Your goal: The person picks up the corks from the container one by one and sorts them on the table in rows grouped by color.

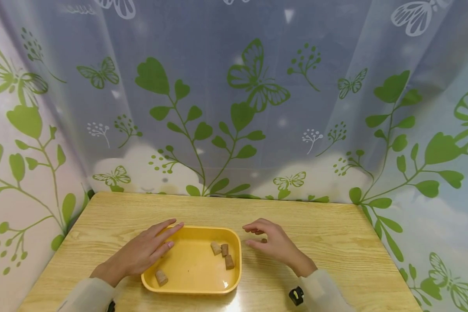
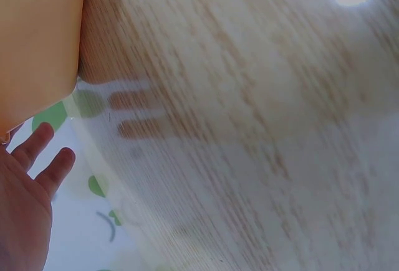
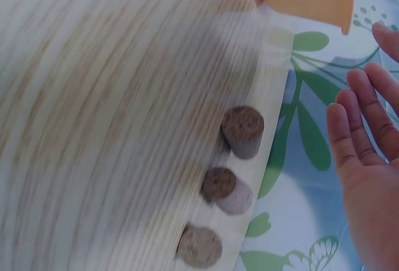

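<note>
A yellow tray (image 1: 191, 277) sits on the table with several brown corks in it. One cork (image 1: 161, 277) lies at its lower left; a pale cork (image 1: 216, 248) and two darker ones, including one cork (image 1: 229, 262), lie toward its right side. My left hand (image 1: 140, 251) rests over the tray's left rim, fingers extended. My right hand (image 1: 274, 242) is to the right of the tray, apart from it, fingers loosely bent and holding nothing. Past its thumb a small part of a cork (image 1: 264, 240) shows. In the right wrist view, three corks (image 3: 243, 131) stand on the table near that hand.
The wood-grain table (image 1: 320, 234) reaches back to a curtain (image 1: 218, 108) printed with green leaves and butterflies, which also hangs at both sides. A black strap piece (image 1: 296, 296) shows by the right sleeve (image 1: 323, 288).
</note>
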`<action>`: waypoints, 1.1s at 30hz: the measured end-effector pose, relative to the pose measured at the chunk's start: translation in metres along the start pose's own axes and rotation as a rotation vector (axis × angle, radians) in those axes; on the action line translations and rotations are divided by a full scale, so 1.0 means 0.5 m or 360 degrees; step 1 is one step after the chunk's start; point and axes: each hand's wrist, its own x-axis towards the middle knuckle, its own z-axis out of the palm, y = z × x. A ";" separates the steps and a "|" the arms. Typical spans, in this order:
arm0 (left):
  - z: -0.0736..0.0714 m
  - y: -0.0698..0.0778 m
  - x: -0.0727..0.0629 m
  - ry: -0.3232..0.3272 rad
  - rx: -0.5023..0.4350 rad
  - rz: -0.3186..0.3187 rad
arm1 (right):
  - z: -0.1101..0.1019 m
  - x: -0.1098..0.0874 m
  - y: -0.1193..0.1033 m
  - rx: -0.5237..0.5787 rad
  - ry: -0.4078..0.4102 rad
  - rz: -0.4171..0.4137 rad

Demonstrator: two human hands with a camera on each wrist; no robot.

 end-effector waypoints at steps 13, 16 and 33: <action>0.001 0.000 -0.001 0.0027 0.0023 0.0012 | 0.030 0.023 -0.025 0.0021 -0.0061 -0.0050; 0.002 -0.001 -0.002 0.0029 0.0033 0.0013 | 0.035 0.026 -0.029 0.0013 -0.0067 -0.0051; 0.004 -0.006 -0.001 0.0032 0.0015 0.0021 | 0.058 0.055 -0.073 0.0102 -0.0161 -0.0074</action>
